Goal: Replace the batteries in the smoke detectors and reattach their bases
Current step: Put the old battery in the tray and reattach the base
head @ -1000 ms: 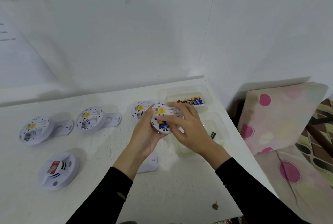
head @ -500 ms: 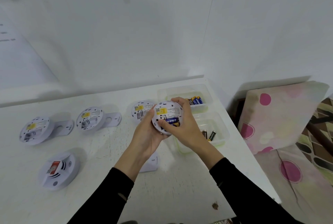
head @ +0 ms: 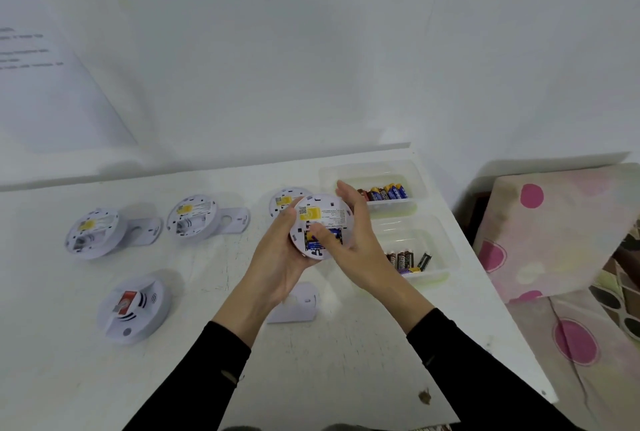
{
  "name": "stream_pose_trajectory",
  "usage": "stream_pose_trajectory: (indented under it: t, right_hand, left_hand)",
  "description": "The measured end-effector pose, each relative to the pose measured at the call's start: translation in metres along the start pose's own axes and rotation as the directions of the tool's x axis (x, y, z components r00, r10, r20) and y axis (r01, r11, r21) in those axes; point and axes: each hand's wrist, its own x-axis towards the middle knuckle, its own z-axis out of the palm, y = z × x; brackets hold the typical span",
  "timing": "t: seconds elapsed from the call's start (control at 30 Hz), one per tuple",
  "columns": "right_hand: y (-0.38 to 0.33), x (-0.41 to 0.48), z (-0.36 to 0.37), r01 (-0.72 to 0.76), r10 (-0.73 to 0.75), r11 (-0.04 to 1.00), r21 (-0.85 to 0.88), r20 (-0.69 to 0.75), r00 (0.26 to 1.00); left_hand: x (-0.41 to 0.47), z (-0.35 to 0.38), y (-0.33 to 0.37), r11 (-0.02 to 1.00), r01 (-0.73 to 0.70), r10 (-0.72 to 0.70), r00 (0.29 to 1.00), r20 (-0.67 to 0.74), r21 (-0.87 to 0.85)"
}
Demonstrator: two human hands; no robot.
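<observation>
I hold a round white smoke detector (head: 320, 219) back side up above the white table (head: 207, 344). My left hand (head: 277, 257) cups it from the left. My right hand (head: 353, 240) holds its right rim, thumb pressing a blue battery (head: 327, 236) in the compartment. A loose white base (head: 298, 302) lies on the table under my hands. Another detector (head: 282, 200) lies behind the held one. Two opened detectors (head: 95, 233) (head: 192, 217) rest at the left beside their bases. A closed detector (head: 133, 307) sits front left.
Two clear plastic trays stand at the table's right edge: the far tray (head: 412, 176) holds several blue and dark batteries, the near tray (head: 440, 240) several dark ones. A dotted pink cushion (head: 561, 233) lies right of the table. The white wall is close behind.
My right hand shifted from lying over the detector to gripping its right rim, with the thumb now on the blue battery. The detector tilted slightly in my hands.
</observation>
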Motion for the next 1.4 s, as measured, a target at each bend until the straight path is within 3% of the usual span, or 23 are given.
stream_pose_trajectory:
  t: [0.13,0.2,0.27,0.33,0.43,0.6,0.67,0.77,0.9,1.07,1.27,1.4]
  right_hand:
    - [0.005,-0.023,0.020,0.153,-0.154,0.988,-0.019,-0.050,0.987]
    - [0.016,-0.035,0.028,0.190,-0.189,0.981,-0.045,0.022,0.982]
    - [0.028,-0.045,0.031,0.142,-0.104,0.975,-0.168,0.217,0.971]
    - [0.040,-0.051,0.031,0.156,0.010,0.903,-0.401,0.382,0.924]
    - [0.056,-0.054,0.033,0.270,0.016,0.751,-0.602,0.425,0.905]
    - [0.055,-0.051,0.034,0.266,-0.004,0.782,-0.564,0.422,0.907]
    - [0.049,-0.051,0.030,0.284,-0.086,0.819,-0.499,0.382,0.920]
    - [0.032,-0.048,0.025,0.283,-0.229,0.884,-0.373,0.183,0.956]
    - [0.005,-0.034,0.026,0.299,-0.326,0.900,-0.317,-0.035,0.945]
    - [-0.019,-0.012,0.038,0.296,-0.343,0.880,-0.371,-0.066,0.937]
    - [-0.018,0.002,0.044,0.230,-0.329,0.841,-0.490,-0.126,0.936]
    - [-0.019,0.003,0.044,0.246,-0.341,0.844,-0.476,-0.122,0.932]
  left_hand:
    - [-0.014,-0.030,0.015,0.996,-0.076,0.078,0.995,-0.065,0.045]
    - [-0.021,-0.045,0.021,0.994,-0.098,0.103,0.987,-0.126,0.045]
    - [-0.029,-0.057,0.024,0.993,-0.111,0.117,0.978,-0.172,0.047]
    - [-0.037,-0.067,0.025,0.993,-0.114,0.115,0.971,-0.208,0.018]
    - [-0.046,-0.075,0.023,0.993,-0.109,0.094,0.964,-0.247,-0.049]
    - [-0.051,-0.078,0.023,0.990,-0.129,0.109,0.960,-0.257,-0.064]
    - [-0.049,-0.077,0.026,0.987,-0.147,0.128,0.957,-0.262,-0.057]
    - [-0.044,-0.075,0.032,0.981,-0.188,0.167,0.949,-0.269,-0.055]
    - [-0.036,-0.057,0.032,0.977,-0.206,0.181,0.938,-0.296,-0.056]
    - [-0.024,-0.029,0.018,0.983,-0.182,0.182,0.947,-0.265,0.023]
    - [-0.024,-0.008,0.018,0.981,-0.194,0.192,0.966,-0.176,0.005]
    - [-0.022,-0.007,0.020,0.975,-0.219,0.207,0.956,-0.208,-0.036]
